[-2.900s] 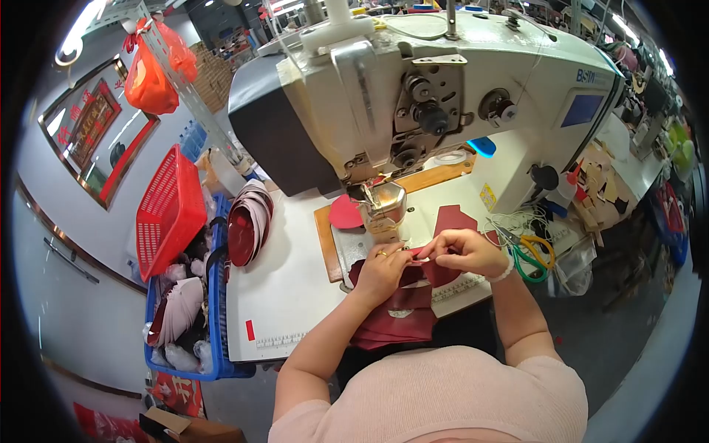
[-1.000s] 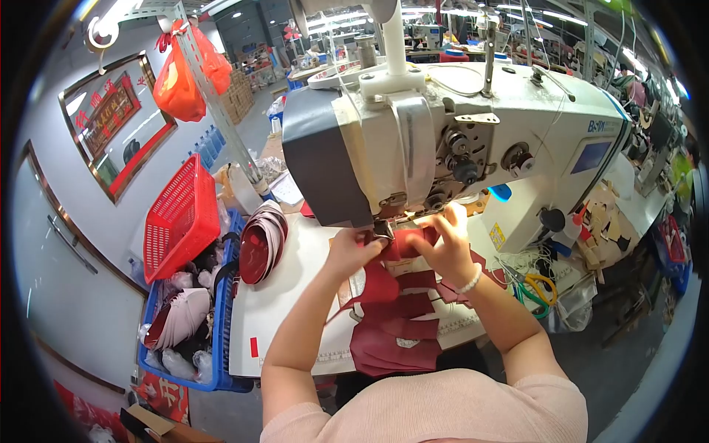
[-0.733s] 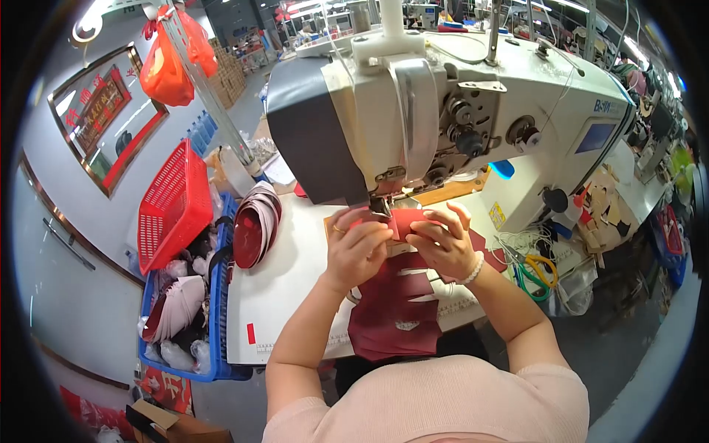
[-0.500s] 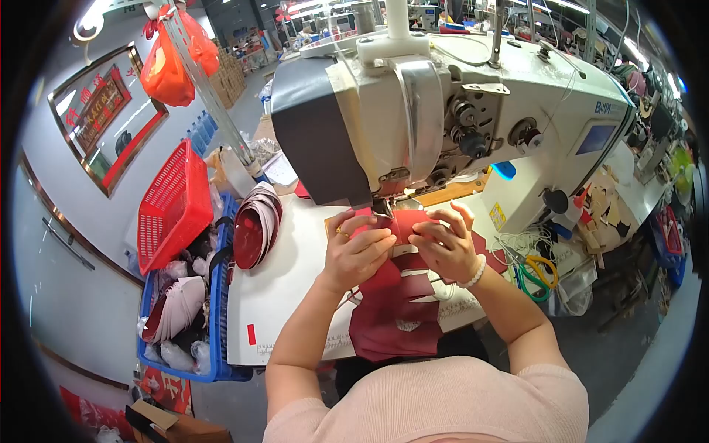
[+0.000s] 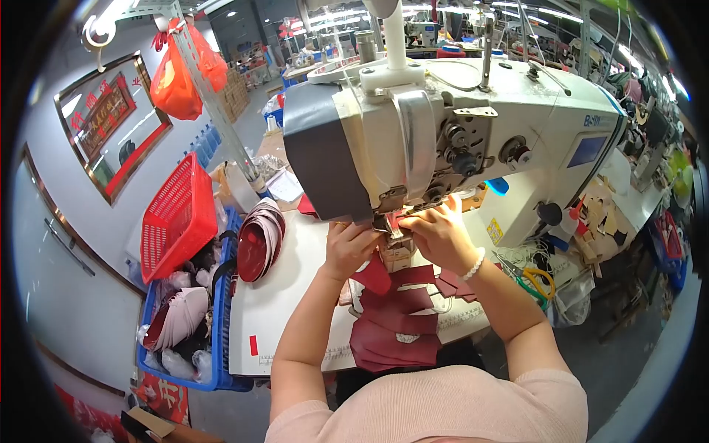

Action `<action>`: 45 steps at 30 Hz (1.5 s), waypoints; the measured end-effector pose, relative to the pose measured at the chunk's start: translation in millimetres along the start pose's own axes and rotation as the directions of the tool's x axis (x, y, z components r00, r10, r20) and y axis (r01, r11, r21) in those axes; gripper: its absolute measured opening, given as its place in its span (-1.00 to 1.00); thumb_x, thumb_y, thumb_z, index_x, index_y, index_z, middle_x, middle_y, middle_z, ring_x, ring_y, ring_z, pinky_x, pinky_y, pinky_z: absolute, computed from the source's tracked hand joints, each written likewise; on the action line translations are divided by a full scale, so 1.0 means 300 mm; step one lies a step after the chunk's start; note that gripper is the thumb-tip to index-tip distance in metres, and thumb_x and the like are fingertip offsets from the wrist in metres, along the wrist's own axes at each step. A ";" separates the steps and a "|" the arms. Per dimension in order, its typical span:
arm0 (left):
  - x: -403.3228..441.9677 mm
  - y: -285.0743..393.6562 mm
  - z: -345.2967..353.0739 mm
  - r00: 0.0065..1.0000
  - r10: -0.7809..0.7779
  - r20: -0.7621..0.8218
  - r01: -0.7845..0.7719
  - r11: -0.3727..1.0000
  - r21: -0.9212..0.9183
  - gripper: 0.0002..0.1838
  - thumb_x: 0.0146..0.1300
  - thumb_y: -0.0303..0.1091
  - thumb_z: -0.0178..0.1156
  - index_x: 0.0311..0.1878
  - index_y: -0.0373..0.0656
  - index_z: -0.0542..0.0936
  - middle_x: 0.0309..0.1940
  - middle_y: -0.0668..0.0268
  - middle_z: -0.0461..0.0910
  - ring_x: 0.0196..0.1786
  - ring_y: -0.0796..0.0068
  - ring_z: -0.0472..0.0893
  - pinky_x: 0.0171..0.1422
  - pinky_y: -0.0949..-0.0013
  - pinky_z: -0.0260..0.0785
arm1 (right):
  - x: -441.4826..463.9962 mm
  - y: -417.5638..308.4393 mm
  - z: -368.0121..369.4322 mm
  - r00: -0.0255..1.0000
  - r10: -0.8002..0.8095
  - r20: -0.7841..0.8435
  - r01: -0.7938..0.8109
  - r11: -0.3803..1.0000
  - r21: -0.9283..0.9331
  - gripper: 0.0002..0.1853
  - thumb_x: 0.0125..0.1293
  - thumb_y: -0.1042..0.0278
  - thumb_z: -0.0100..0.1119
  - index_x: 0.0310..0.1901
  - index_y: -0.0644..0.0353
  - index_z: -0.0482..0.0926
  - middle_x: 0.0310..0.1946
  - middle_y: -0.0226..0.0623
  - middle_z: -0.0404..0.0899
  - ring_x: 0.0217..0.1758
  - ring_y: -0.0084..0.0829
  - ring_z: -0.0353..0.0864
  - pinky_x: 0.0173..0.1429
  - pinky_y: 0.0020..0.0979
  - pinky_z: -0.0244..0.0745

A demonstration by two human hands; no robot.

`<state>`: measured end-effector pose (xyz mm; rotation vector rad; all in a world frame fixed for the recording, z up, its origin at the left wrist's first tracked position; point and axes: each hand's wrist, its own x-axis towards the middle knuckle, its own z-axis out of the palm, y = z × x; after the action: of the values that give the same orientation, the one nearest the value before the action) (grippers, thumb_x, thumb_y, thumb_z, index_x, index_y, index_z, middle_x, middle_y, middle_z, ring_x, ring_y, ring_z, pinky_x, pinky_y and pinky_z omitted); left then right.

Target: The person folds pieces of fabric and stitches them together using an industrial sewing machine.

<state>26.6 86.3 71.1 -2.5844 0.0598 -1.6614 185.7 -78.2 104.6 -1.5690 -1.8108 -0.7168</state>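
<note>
Under the needle area of the sewing machine (image 5: 399, 199), a red leather-like piece (image 5: 375, 276) hangs partly below my left hand (image 5: 350, 249). That hand's fingers are curled together at its edge, just left of the presser foot (image 5: 384, 221). From the right, my right hand (image 5: 443, 235) reaches in close to the needle, fingers bent and pinching the piece's other side. The fingertips are partly hidden by the machine head. Several dark red pieces (image 5: 395, 328) lie overlapped on the table in front of me, toward my lap.
Rolled dark red pieces (image 5: 260, 240) stand on the white table (image 5: 295, 295) at left. Beside it, a blue crate (image 5: 221, 332) holds bundles, with a red basket (image 5: 177, 221) on top. Scissors (image 5: 538, 283) and tangled thread lie at right.
Both hands have moved in to the needle, fingers now bent closer together. The red piece, earlier held up flat between them, now sits lower and tilted. The view has shifted slightly.
</note>
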 end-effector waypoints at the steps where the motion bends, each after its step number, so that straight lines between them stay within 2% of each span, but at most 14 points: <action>1: -0.003 0.002 -0.003 0.999 -0.034 0.028 0.035 0.999 -0.037 -0.76 -0.11 -0.42 0.36 -0.29 0.08 0.68 -0.23 0.48 0.63 -0.19 0.35 0.56 0.01 0.24 0.36 | 0.002 0.005 -0.004 0.999 0.002 0.034 -0.003 1.000 0.007 -0.63 0.07 0.50 0.22 -0.06 -0.09 0.59 -0.23 -0.43 0.58 -0.26 -0.32 0.51 0.13 -0.10 0.22; 5: -0.093 -0.032 -0.062 0.991 -0.028 0.132 0.032 0.999 -0.028 -0.69 -0.10 -0.53 0.29 -0.24 0.07 0.69 -0.22 0.42 0.63 -0.14 0.31 0.57 -0.05 0.26 0.46 | 0.000 0.057 -0.062 0.993 -0.100 0.056 0.073 0.927 0.367 -0.58 0.09 0.57 0.21 0.01 -0.06 0.57 -0.17 -0.29 0.58 -0.20 -0.25 0.54 0.01 -0.18 0.42; 10: -0.200 -0.054 -0.193 0.906 0.158 0.392 -0.147 0.987 -0.057 -0.50 -0.08 -0.56 0.24 -0.02 0.18 0.64 -0.06 0.42 0.57 -0.09 0.38 0.59 -0.10 0.36 0.52 | 0.003 0.147 -0.100 0.876 -0.467 0.122 0.445 0.879 0.174 -0.64 0.06 0.48 0.17 -0.03 0.07 0.54 0.08 -0.15 0.49 -0.02 -0.16 0.56 -0.05 -0.23 0.57; 14: -0.199 -0.007 -0.213 0.762 0.302 0.573 -0.269 0.952 -0.144 -0.46 -0.10 -0.46 0.31 0.03 0.26 0.62 0.14 0.40 0.45 0.07 0.39 0.52 0.08 0.28 0.47 | 0.027 0.174 -0.090 0.871 -0.478 0.109 0.460 0.874 0.158 -0.58 0.02 0.46 0.27 -0.01 0.10 0.53 -0.10 -0.26 0.58 -0.30 -0.24 0.60 -0.26 -0.30 0.58; 18: -0.151 -0.018 -0.204 0.942 -0.084 0.325 0.069 0.996 0.055 -0.54 -0.03 -0.43 0.29 0.00 0.24 0.62 0.22 0.43 0.41 0.29 0.30 0.35 0.33 0.16 0.27 | 0.013 0.202 -0.075 0.842 -0.527 0.117 0.523 0.850 0.068 -0.78 0.01 0.44 0.25 -0.24 0.08 0.52 -0.02 -0.28 0.47 -0.16 -0.34 0.60 -0.23 -0.34 0.62; 23: -0.133 -0.057 -0.193 0.573 -0.041 0.818 0.138 0.989 -0.047 -0.69 -0.07 -0.53 0.20 -0.22 0.08 0.58 0.23 0.45 0.45 0.54 0.23 0.05 0.59 0.01 -0.31 | 0.020 0.213 -0.063 0.813 -0.577 0.080 0.574 0.817 0.058 -0.75 0.00 0.44 0.24 -0.22 0.10 0.54 0.02 -0.24 0.49 -0.16 -0.36 0.59 -0.26 -0.36 0.60; 26: -0.129 -0.053 -0.176 0.574 0.019 0.819 0.231 0.955 -0.184 -0.75 0.01 -0.55 0.12 -0.26 0.05 0.57 0.21 0.41 0.49 0.52 0.19 0.08 0.57 -0.10 -0.29 | 0.024 0.226 -0.072 0.806 -0.580 0.117 0.578 0.814 0.054 -0.75 0.02 0.40 0.25 -0.21 0.14 0.54 0.05 -0.23 0.49 -0.21 -0.36 0.58 -0.26 -0.34 0.57; 30: -0.080 -0.009 -0.199 0.328 -0.041 0.944 0.166 0.986 -0.015 -0.81 0.00 -0.50 0.20 -0.27 -0.02 0.61 -0.03 0.38 0.63 0.24 0.24 0.48 0.47 0.02 0.06 | 0.001 0.261 -0.048 0.888 -0.397 0.230 0.395 0.917 0.059 -0.70 0.11 0.32 0.21 -0.07 0.10 0.56 -0.09 -0.20 0.57 -0.36 -0.29 0.54 -0.23 -0.24 0.53; 33: -0.046 0.021 -0.267 0.175 -0.175 0.969 0.649 0.761 0.020 -0.79 0.10 -0.51 0.19 -0.21 -0.06 0.69 -0.19 0.36 0.69 -0.03 0.40 0.63 0.22 0.30 0.37 | -0.026 0.332 0.068 0.918 -0.228 0.324 0.244 0.970 -0.009 -0.65 0.25 0.27 0.13 0.09 -0.01 0.54 -0.29 -0.20 0.63 -0.48 -0.20 0.58 -0.32 -0.22 0.54; 37: -0.058 0.065 -0.311 0.286 -0.066 0.956 0.944 0.194 -0.269 -0.78 0.28 -0.59 0.10 -0.09 -0.26 0.69 -0.16 0.28 0.70 -0.11 0.57 0.62 0.05 0.45 0.45 | 0.013 0.394 0.319 0.918 -0.152 0.366 0.157 0.987 0.019 -0.76 0.26 0.20 0.10 -0.09 0.05 0.61 -0.32 -0.14 0.64 -0.49 -0.19 0.64 -0.44 -0.23 0.52; 40: -0.047 0.104 -0.287 0.382 -0.247 0.891 0.922 0.041 -0.384 -0.81 0.27 -0.60 0.14 -0.11 -0.30 0.69 -0.14 0.27 0.69 -0.09 0.54 0.61 0.08 0.45 0.43 | 0.011 0.460 0.316 0.836 -0.186 0.516 0.229 0.973 -0.020 -0.78 0.25 0.21 0.08 -0.17 0.08 0.62 -0.31 -0.12 0.64 -0.49 -0.20 0.66 -0.49 -0.22 0.51; 42: -0.036 0.104 -0.249 0.487 -0.263 0.833 0.874 0.144 -0.465 -0.82 0.27 -0.53 0.19 -0.09 -0.25 0.69 -0.12 0.31 0.64 -0.07 0.54 0.57 0.08 0.45 0.40 | 0.001 0.480 0.307 0.770 -0.191 0.608 0.274 0.961 -0.045 -0.79 0.24 0.22 0.07 -0.22 0.10 0.63 -0.31 -0.11 0.64 -0.50 -0.20 0.67 -0.52 -0.21 0.50; 44: -0.061 0.069 -0.173 0.684 -0.183 0.706 0.726 0.255 -0.638 -0.81 0.32 -0.46 0.18 -0.05 -0.23 0.67 -0.05 0.34 0.59 -0.09 0.58 0.54 0.02 0.47 0.39 | 0.113 0.249 -0.078 0.633 0.318 0.706 -0.226 0.948 -0.224 -0.85 0.12 0.34 0.09 -0.30 0.15 0.58 -0.22 -0.16 0.64 -0.35 -0.23 0.69 -0.34 -0.24 0.55; 45: -0.077 0.048 -0.117 0.800 -0.135 0.584 0.598 0.240 -0.764 -0.85 0.33 -0.41 0.18 -0.13 -0.22 0.67 -0.02 0.32 0.56 -0.06 0.54 0.53 0.02 0.45 0.40 | 0.077 0.260 -0.088 0.747 0.156 0.646 -0.215 0.977 0.013 -0.86 0.10 0.32 0.12 -0.34 0.18 0.56 -0.22 -0.17 0.65 -0.29 -0.25 0.66 -0.24 -0.27 0.51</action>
<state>-15.0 72.3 63.6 -4.1417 0.5978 -1.2664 263.8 -71.9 139.2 -2.0646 -2.0600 0.0301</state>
